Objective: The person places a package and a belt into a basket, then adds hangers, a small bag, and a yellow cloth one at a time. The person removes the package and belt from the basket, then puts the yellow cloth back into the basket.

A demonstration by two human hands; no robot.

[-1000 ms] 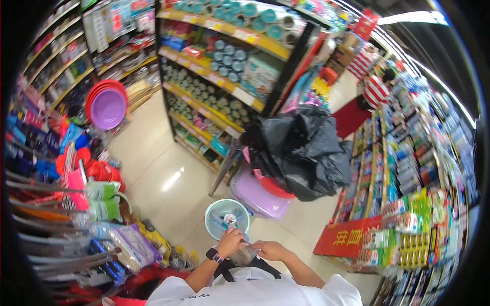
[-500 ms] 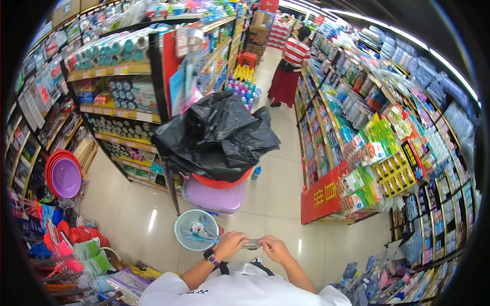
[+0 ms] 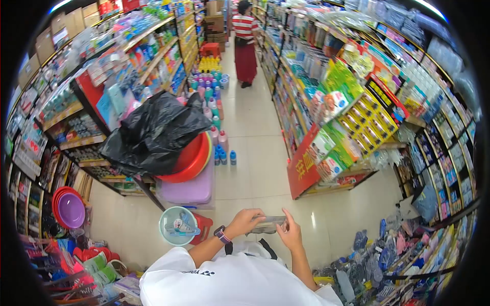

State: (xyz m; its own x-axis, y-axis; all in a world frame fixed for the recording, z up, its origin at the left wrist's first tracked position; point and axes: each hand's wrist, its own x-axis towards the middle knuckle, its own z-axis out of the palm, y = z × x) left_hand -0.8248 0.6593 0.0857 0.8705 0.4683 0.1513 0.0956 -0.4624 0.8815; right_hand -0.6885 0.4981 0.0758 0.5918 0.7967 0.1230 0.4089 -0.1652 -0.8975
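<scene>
In front of my white shirt, a flat greyish packet (image 3: 268, 221), seemingly in clear plastic, is stretched between both hands. My left hand (image 3: 245, 222) has its fingers closed around the packet's left end. At the right end, my right hand (image 3: 291, 233) holds it near the thumb, with a finger pointing up. What the packet contains is too small to make out. Left of my left hand stands a pale blue basin (image 3: 164, 220) with blue and clear packaged items inside, beside a red container (image 3: 203, 228).
A black plastic bag (image 3: 158, 132) covers part of a red basin (image 3: 196, 158) on a lilac storage box (image 3: 188, 189). Stocked shelves flank the aisle. A person (image 3: 245, 46) in a striped top stands farther along it. A red display end (image 3: 304, 163) juts out at right.
My view has swung to the right, so the shelves and basin appear farther left. Both hands remain on the packet, and a finger of my right hand has straightened upward.
</scene>
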